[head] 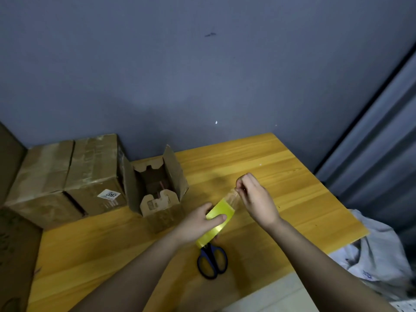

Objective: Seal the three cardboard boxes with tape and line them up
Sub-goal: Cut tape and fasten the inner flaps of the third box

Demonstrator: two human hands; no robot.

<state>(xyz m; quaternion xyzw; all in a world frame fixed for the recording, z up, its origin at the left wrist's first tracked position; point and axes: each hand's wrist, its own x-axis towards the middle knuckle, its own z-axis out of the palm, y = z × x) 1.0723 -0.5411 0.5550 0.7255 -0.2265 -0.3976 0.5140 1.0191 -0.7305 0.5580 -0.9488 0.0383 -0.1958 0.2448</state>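
Pinching the clear tape end [233, 195], the right hand [256, 199] draws it toward 1 o'clock from the yellow tape roll [217, 218] gripped in the left hand [198, 224]. Scissors [212, 261] lie at 6 o'clock; the open box [155, 190] and two taped boxes [67, 176] stand at 9 o'clock on the table [281, 172].

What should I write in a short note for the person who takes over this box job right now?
Left hand grips the yellow tape roll. Right hand pinches the free tape end, pulled a little off the roll.
Scissors lie on the table, near the roll.
Two boxes at the left look closed and taped, side by side.
Small box is open, flaps up.
Left: tape the small box, then line up all three.
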